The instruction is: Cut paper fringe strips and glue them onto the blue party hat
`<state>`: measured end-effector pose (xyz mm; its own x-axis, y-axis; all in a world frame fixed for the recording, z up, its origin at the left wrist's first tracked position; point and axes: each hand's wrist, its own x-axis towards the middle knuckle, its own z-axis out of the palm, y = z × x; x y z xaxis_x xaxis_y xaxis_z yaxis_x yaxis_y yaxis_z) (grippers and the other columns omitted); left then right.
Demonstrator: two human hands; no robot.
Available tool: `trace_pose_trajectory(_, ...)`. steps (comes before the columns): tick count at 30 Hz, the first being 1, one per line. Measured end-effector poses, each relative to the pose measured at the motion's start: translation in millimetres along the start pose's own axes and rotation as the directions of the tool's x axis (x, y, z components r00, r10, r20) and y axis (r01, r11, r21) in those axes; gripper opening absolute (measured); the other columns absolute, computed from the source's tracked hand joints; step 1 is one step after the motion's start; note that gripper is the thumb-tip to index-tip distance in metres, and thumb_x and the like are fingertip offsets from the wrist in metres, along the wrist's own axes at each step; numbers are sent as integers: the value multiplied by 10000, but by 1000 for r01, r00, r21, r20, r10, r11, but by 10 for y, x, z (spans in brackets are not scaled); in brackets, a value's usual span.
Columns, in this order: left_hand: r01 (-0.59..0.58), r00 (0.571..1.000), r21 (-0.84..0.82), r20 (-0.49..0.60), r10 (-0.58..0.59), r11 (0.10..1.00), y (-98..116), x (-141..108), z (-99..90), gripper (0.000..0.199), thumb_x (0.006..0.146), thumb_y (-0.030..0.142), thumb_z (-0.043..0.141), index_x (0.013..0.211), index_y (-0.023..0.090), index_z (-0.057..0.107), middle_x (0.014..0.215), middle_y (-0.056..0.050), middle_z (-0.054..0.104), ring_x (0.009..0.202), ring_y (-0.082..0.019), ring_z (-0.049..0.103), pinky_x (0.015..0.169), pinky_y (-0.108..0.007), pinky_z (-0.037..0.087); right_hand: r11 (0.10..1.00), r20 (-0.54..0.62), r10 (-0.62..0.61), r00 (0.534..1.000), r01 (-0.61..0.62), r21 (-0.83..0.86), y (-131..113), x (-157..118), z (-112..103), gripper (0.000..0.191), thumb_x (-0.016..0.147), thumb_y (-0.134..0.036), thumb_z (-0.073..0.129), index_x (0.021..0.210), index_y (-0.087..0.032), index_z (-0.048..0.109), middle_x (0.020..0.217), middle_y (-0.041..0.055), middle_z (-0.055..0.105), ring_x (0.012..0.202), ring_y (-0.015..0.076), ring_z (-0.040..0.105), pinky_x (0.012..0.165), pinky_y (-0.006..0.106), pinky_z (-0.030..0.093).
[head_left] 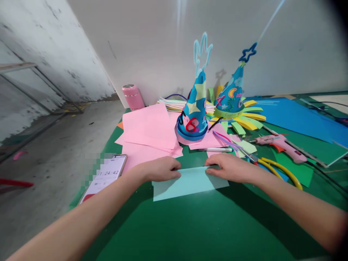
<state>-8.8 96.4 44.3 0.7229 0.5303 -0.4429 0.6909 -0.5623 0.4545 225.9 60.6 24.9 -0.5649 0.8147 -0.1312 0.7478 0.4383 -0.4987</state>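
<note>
A light turquoise sheet of paper [191, 183] lies lengthwise on the green table in front of me, its far edge perhaps folded. At its left end, my left hand [163, 168] is closed on the far edge, thumb on top and fingers curled behind. My right hand [224, 167] grips that edge near the right end in the same way. The fingertips are partly hidden. Just beyond the hands stands a blue cone party hat [195, 112] with stars, a red 6 and a pale blue hand-shaped pipe cleaner on top.
Pink paper sheets [149, 127] and a phone [106, 174] lie left, near a pink bottle [133, 98]. A second cone hat [232, 92] with a yellow-green fringe stands behind. Yellow-handled scissors [282, 170], a pink glue gun [282, 145] and blue sheets [299, 116] lie right.
</note>
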Motion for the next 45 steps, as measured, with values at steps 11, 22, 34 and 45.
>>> trace_pose_trajectory(11, -26, 996, 84, -83, 33, 996, -43, 64, 75, 162, 739, 328, 472, 663, 186, 483, 587, 32, 461, 522, -112, 405, 474, -222, 261, 993, -86, -97, 992, 91, -73, -10, 118, 199, 212, 788, -330, 491, 950, -218, 569, 858, 31, 581, 805, 181, 528, 683, 302, 403)
trace_pose_trajectory(22, -70, 986, 126, -143, 88, 990, -93, -10, 173, 169, 780, 324, 447, 716, 178, 504, 714, 7, 535, 644, -134, 484, 550, -224, 325, 987, -76, -149, 986, 143, -76, 29, 64, 208, 220, 775, -279, 512, 986, -224, 540, 905, 27, 569, 812, 169, 536, 684, 288, 413)
trace_pose_trajectory(34, -113, 958, 397, -200, 206, 911, -34, -193, 306, 145, 808, 170, 406, 680, 170, 473, 685, -11, 537, 636, -143, 475, 588, -258, 361, 971, -107, -192, 976, 173, -166, 76, -116, 283, 153, 815, -245, 461, 934, -222, 554, 867, 11, 600, 812, 157, 528, 688, 285, 375)
trace_pose_trajectory(45, 82, 842, 754, -402, 359, 652, -69, -467, 858, 313, 779, 41, 370, 1024, 106, 554, 980, -109, 591, 903, -233, 489, 814, -396, 330, 932, -149, -130, 980, 70, -355, 88, -554, 498, 418, 807, -151, 397, 1220, -217, 398, 1183, 71, 472, 1027, 230, 393, 828, 395, 344)
